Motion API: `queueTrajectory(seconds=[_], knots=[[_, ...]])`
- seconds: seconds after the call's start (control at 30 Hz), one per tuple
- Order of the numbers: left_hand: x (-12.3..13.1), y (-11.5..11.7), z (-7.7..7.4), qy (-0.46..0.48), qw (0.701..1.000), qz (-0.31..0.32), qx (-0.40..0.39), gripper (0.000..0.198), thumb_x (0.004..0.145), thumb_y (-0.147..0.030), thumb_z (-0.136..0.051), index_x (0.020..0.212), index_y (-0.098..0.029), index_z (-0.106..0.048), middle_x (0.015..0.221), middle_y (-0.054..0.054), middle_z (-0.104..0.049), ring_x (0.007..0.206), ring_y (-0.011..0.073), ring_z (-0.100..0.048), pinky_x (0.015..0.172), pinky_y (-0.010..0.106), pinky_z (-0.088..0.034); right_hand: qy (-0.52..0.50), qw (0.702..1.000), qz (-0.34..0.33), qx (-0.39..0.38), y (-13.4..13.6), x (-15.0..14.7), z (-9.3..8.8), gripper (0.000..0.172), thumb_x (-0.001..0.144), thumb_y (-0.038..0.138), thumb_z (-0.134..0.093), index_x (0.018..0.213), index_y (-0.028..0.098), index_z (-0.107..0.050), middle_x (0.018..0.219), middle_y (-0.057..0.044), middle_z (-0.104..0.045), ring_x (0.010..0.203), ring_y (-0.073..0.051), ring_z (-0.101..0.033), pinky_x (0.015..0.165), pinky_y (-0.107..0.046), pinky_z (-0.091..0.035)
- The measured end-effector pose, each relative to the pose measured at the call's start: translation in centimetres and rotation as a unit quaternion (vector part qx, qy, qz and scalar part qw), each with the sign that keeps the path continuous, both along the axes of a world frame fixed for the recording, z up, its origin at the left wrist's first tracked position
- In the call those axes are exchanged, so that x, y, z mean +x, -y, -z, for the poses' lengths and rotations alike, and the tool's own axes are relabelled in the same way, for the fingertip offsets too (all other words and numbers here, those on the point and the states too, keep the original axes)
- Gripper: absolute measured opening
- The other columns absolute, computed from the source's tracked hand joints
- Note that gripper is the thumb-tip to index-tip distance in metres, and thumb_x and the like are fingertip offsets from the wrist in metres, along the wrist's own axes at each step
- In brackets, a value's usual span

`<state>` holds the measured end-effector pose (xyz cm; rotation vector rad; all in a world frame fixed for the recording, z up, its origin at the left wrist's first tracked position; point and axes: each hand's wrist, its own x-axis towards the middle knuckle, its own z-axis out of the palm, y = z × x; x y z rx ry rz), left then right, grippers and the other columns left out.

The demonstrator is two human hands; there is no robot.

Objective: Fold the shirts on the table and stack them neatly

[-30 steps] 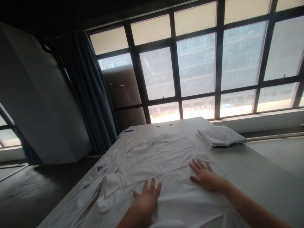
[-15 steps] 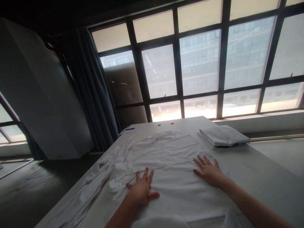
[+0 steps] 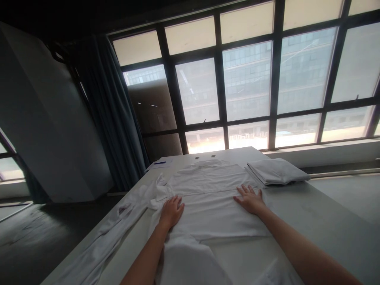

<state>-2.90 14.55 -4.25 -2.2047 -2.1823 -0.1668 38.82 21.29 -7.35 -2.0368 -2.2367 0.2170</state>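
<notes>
Fingers of the right hand (image 3: 249, 201) spread wide, those of the left hand (image 3: 172, 211) loosely parted, both palm-down on a white shirt (image 3: 209, 208) that stretches away beyond them along the counter (image 3: 314, 225), its dim far end possibly the collar (image 3: 204, 166).

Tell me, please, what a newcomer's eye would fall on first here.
Probably the bright, dark-framed glass window spanning the upper right of the view. Next might come the bare left hand and bare right hand, both resting on a spread white cloth garment on the white table. A folded white cloth bundle lies beyond the right hand, toward the right.
</notes>
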Motion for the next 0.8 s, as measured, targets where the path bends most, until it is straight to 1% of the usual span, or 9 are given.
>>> queueTrajectory(seconds=[0.07,0.27,0.37,0.47,0.53,0.57,0.63,0.7,0.8], knots=[[-0.4,0.4,0.6,-0.009,1.000,-0.007,0.009,0.059,0.100,-0.051,-0.032,0.152,-0.024,-0.043,0.162,0.008,-0.033,0.151,0.0275,-0.024,0.123,0.046,-0.014,0.001,1.000,-0.002,0.003,-0.1,0.0,0.1,0.077,0.092,0.073,-0.024,0.158,0.032,-0.026,0.168,-0.006,-0.016,0.152,-0.038,-0.009,0.111,-0.074,-0.002],[-3.2,3.3,1.7,-0.033,0.999,-0.021,-0.037,0.080,0.092,-0.076,-0.031,0.157,-0.029,-0.032,0.165,0.011,-0.023,0.151,0.0408,-0.017,0.119,0.058,-0.011,0.004,0.999,-0.044,0.015,1.5,0.9,0.5,0.073,0.093,0.067,-0.032,0.157,0.033,-0.030,0.169,-0.005,-0.013,0.153,-0.037,-0.008,0.115,-0.068,-0.002],[-4.5,5.0,0.9,-0.041,0.997,-0.025,-0.060,0.086,0.090,-0.079,-0.029,0.159,-0.027,-0.027,0.166,0.012,-0.018,0.152,0.0407,-0.011,0.119,0.058,-0.012,0.007,0.997,-0.073,0.005,2.5,1.9,0.3,0.073,0.093,0.069,-0.030,0.157,0.035,-0.030,0.168,-0.004,-0.017,0.152,-0.040,-0.009,0.114,-0.070,-0.002],[-4.0,6.2,-0.6,-0.040,0.996,-0.032,-0.072,0.082,0.092,-0.072,-0.033,0.158,-0.022,-0.031,0.164,0.017,-0.023,0.150,0.0436,-0.016,0.114,0.065,-0.020,0.009,0.998,-0.066,-0.002,3.5,1.5,-0.3,0.071,0.096,0.061,-0.028,0.157,0.026,-0.031,0.166,-0.012,-0.022,0.150,-0.046,-0.013,0.109,-0.077,-0.003],[-2.1,6.5,-1.6,-0.040,0.997,-0.010,-0.066,0.071,0.095,-0.059,-0.036,0.153,-0.019,-0.041,0.159,0.020,-0.035,0.147,0.0437,-0.028,0.112,0.068,-0.021,0.006,0.997,-0.072,0.008,4.3,-0.5,-0.8,0.066,0.096,0.047,-0.031,0.156,0.018,-0.034,0.165,-0.018,-0.023,0.149,-0.047,-0.014,0.109,-0.077,-0.003],[-0.7,6.4,-1.9,-0.038,0.997,0.018,-0.057,0.062,0.096,-0.051,-0.037,0.149,-0.020,-0.047,0.156,0.018,-0.041,0.144,0.0403,-0.034,0.114,0.065,-0.020,0.003,0.996,-0.092,0.016,4.7,-2.2,-1.0,0.065,0.095,0.040,-0.033,0.155,0.016,-0.035,0.165,-0.018,-0.022,0.150,-0.045,-0.013,0.111,-0.074,-0.001],[2.5,5.8,-2.1,-0.032,0.995,0.078,-0.046,0.049,0.097,-0.040,-0.038,0.140,-0.028,-0.057,0.153,0.009,-0.048,0.140,0.0290,-0.042,0.120,0.051,-0.018,-0.011,0.986,-0.163,0.025,5.7,-6.5,-1.3,0.067,0.090,0.031,-0.040,0.155,0.018,-0.036,0.166,-0.012,-0.021,0.153,-0.036,-0.011,0.118,-0.062,0.001],[5.8,4.7,-1.7,-0.023,0.991,0.124,-0.041,0.045,0.096,-0.040,-0.041,0.138,-0.032,-0.058,0.152,0.004,-0.050,0.138,0.0240,-0.045,0.120,0.042,-0.022,-0.035,0.967,-0.251,0.023,6.6,-11.4,-1.5,0.070,0.087,0.029,-0.042,0.155,0.018,-0.035,0.166,-0.010,-0.023,0.153,-0.032,-0.012,0.121,-0.056,0.000],[8.4,2.6,-0.8,-0.015,0.989,0.143,-0.036,0.050,0.099,-0.037,-0.035,0.144,-0.024,-0.052,0.151,0.008,-0.051,0.139,0.0230,-0.045,0.119,0.038,-0.026,-0.053,0.957,-0.283,0.013,7.1,-16.6,-1.5,0.070,0.091,0.032,-0.037,0.158,0.014,-0.027,0.165,-0.012,-0.025,0.152,-0.029,-0.019,0.121,-0.052,-0.011]])
